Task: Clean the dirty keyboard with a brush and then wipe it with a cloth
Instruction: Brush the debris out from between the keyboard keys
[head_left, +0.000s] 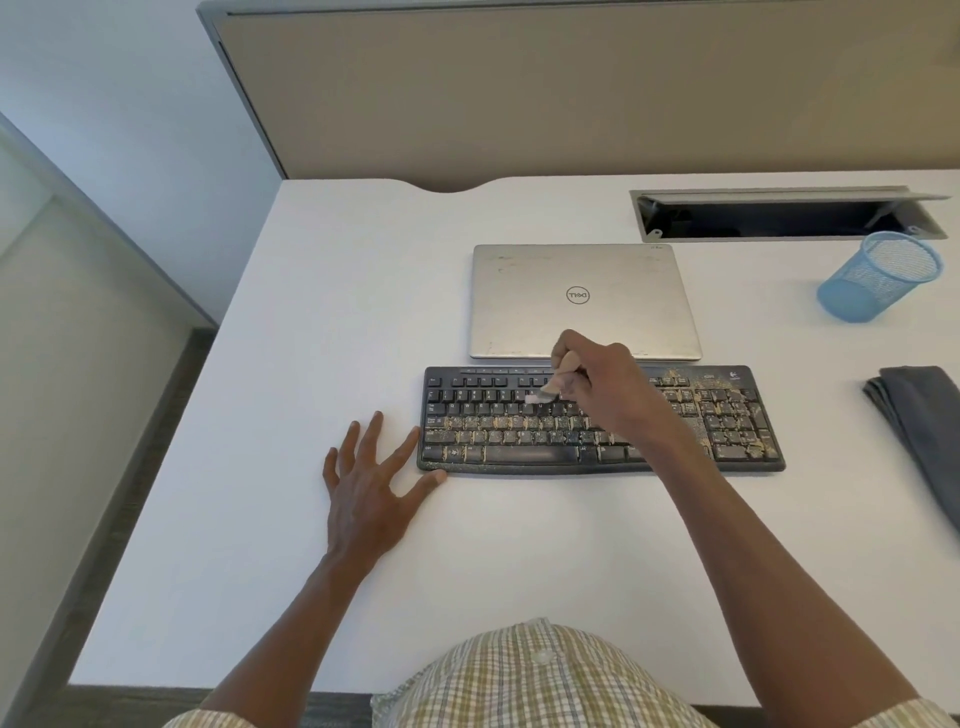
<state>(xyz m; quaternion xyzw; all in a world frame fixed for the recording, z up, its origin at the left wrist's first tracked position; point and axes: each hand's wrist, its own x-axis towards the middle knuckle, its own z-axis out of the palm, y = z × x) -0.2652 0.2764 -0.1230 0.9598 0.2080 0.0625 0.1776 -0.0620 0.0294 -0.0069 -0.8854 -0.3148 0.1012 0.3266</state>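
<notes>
**Brushing the keyboard's upper rows**

Left hand (363, 488): flat on the white bench (311, 312), fingers spread and straight, grasping nothing. Forefinger tip and thumb tip touch the left end of the keyboard (498, 441).

Keyboard: black, long axis running left to right across the bench, space bar side toward the person. Tan grit lies over the keys, thickest at the number pad on the far right end; the top rows at the left end look cleaner.

Right hand (597, 384): over the middle of the keyboard, its grip closed round the brush (558, 376). Wooden handle sits inside the curled fingers; the brush slants down and to the left, pale bristles touching the upper key rows just left of the knuckles.

Just beyond the right hand: closed silver laptop (582, 291), its near edge parallel to the keyboard.

Well right of the right hand: blue mesh pen cup (878, 278), upright, and nearer the person a folded grey cloth (919, 415) at the frame edge, untouched.
</notes>
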